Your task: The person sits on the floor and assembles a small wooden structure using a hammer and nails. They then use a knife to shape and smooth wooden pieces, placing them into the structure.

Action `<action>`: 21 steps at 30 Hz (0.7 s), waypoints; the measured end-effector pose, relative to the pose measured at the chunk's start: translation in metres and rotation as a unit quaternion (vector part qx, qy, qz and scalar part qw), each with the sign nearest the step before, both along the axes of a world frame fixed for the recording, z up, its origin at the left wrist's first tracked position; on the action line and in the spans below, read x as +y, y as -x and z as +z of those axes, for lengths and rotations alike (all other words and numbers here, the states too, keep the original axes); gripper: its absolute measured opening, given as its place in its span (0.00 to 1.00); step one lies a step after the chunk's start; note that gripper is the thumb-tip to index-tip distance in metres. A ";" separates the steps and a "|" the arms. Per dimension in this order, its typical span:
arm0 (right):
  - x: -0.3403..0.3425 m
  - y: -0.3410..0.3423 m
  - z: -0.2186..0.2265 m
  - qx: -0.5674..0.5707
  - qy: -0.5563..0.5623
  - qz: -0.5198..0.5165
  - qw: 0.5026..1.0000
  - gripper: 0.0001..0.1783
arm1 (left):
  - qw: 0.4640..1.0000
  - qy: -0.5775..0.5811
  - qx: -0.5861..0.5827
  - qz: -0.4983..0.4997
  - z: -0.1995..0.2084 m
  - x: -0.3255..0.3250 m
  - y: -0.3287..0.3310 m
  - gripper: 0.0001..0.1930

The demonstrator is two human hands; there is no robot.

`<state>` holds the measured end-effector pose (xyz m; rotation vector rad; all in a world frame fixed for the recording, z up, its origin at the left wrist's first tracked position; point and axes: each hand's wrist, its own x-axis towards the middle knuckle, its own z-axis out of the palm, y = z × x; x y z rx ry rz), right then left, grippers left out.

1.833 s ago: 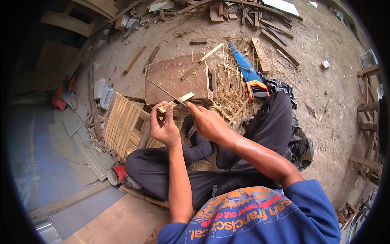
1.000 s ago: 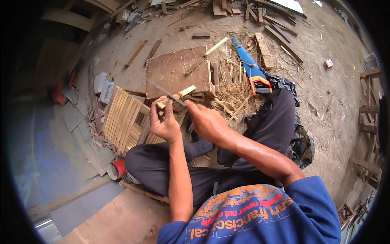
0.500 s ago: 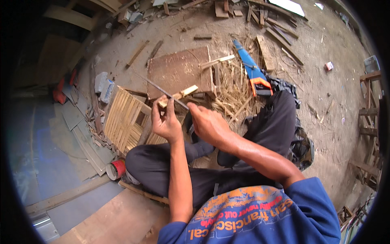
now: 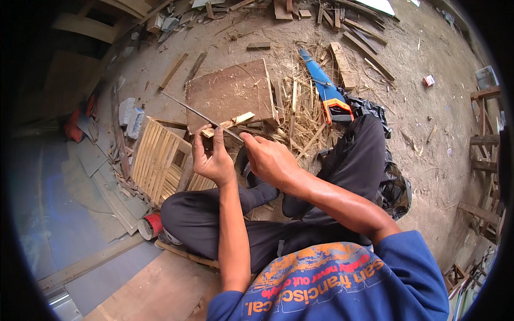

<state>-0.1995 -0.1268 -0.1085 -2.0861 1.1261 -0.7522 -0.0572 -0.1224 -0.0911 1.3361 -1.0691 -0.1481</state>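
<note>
My left hand [image 4: 214, 163] pinches a short, pale strip of split wood [image 4: 243, 117] between thumb and fingers, above a brown board. Across that strip runs a long, thin, dark metal rod [image 4: 187, 109], its far end pointing to the upper left. Closed around the rod's near end is my right hand [image 4: 272, 163], just right of the left one; its fingers cover whatever handle there may be. The brown board [image 4: 225, 88] lies on the ground beyond my hands, sprinkled with wood crumbs.
A handsaw [image 4: 321, 80] with a blue blade and orange-black handle lies on shavings [image 4: 308, 128] beyond my right knee. Left of my hands is a slatted wooden piece [image 4: 155, 158]. A red can [image 4: 151, 226] stands by my left knee. Wood offcuts [image 4: 369, 45] are scattered at the far side.
A pale stick that lay across the board's right edge now lies on the shavings beside it. The rod shows more length beyond the strip; both hands keep their hold.
</note>
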 end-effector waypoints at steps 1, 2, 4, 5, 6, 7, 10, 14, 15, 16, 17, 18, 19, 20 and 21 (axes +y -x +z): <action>-0.001 0.000 -0.008 0.013 -0.009 -0.007 1.000 0.19 | 1.000 -0.010 -0.008 -0.002 0.002 0.002 0.001 0.10; -0.007 0.002 -0.015 0.026 -0.012 -0.017 0.999 0.18 | 1.000 -0.014 -0.015 -0.006 0.005 0.000 0.003 0.10; -0.022 0.015 -0.034 0.086 -0.074 -0.004 0.994 0.16 | 1.000 -0.006 -0.003 -0.013 0.002 0.001 0.006 0.10; -0.018 0.015 -0.031 0.071 -0.058 -0.005 0.996 0.16 | 1.000 -0.001 0.003 -0.014 -0.002 0.002 0.006 0.10; -0.009 0.017 -0.027 0.055 -0.043 -0.007 0.998 0.16 | 1.000 0.004 0.009 -0.016 -0.005 0.000 0.006 0.10; 0.000 0.015 -0.009 0.002 -0.061 -0.023 0.998 0.16 | 1.000 -0.001 -0.028 0.006 -0.003 -0.004 0.008 0.10; -0.006 0.015 -0.019 -0.006 -0.113 -0.028 0.993 0.17 | 0.999 -0.014 0.001 -0.034 0.007 -0.001 0.016 0.09; -0.006 0.019 -0.027 -0.031 -0.118 -0.010 0.992 0.18 | 0.999 -0.014 0.016 -0.031 -0.002 0.006 0.016 0.09; -0.003 0.016 -0.027 -0.047 -0.108 -0.014 0.993 0.18 | 0.999 -0.020 0.014 -0.030 -0.002 0.007 0.015 0.09; -0.006 0.014 -0.025 -0.065 -0.091 -0.019 0.994 0.18 | 0.999 -0.021 0.009 -0.030 0.002 0.004 0.015 0.10; -0.013 0.014 -0.036 -0.027 -0.134 -0.013 0.991 0.19 | 0.999 -0.012 0.017 -0.025 -0.001 0.004 0.013 0.10; -0.014 0.014 -0.039 -0.030 -0.123 -0.003 0.992 0.18 | 1.000 -0.012 0.018 -0.021 0.000 0.004 0.011 0.10; -0.011 0.014 -0.035 -0.032 -0.116 0.008 0.993 0.18 | 1.000 -0.017 0.020 -0.015 -0.001 0.006 0.007 0.11; -0.008 0.014 -0.031 -0.034 -0.110 0.018 0.993 0.17 | 0.999 -0.022 0.022 -0.010 -0.001 0.007 0.004 0.11; -0.008 0.011 -0.026 -0.069 -0.079 0.008 0.995 0.16 | 0.999 -0.034 0.031 -0.013 -0.002 0.006 0.003 0.11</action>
